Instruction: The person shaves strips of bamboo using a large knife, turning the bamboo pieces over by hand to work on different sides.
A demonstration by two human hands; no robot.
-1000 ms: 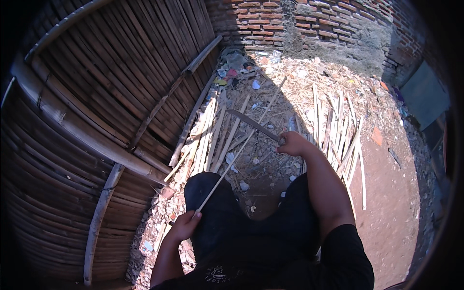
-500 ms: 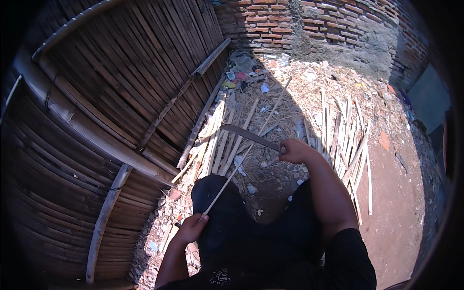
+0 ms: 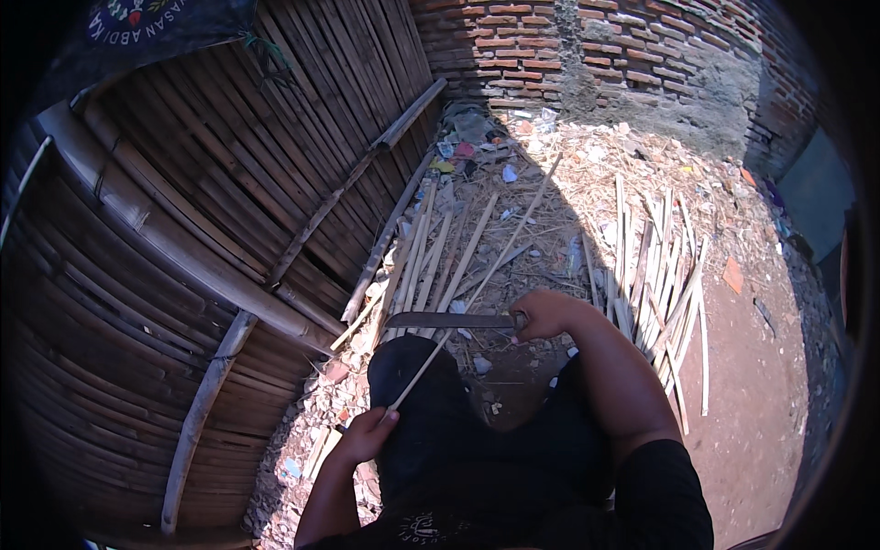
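My left hand (image 3: 369, 433) grips the near end of a long thin pale bamboo strip (image 3: 515, 240), by my left thigh. The strip slants up and away over the littered ground. My right hand (image 3: 545, 314) is closed on the handle of a machete (image 3: 440, 320), whose dark blade lies horizontally across the strip just beyond my left knee (image 3: 400, 362); I cannot tell whether the two touch.
Split bamboo strips lie in a left bundle (image 3: 426, 247) and a right pile (image 3: 665, 293) among shavings and rubbish. A bamboo-slat wall (image 3: 174, 229) runs along my left, a brick wall (image 3: 623, 64) stands ahead. A dark printed banner (image 3: 156, 37) hangs top left.
The machete has come down toward me along the strip, turning from slanted to horizontal. My right hand moved lower and slightly left. The view has shifted slightly, revealing the banner.
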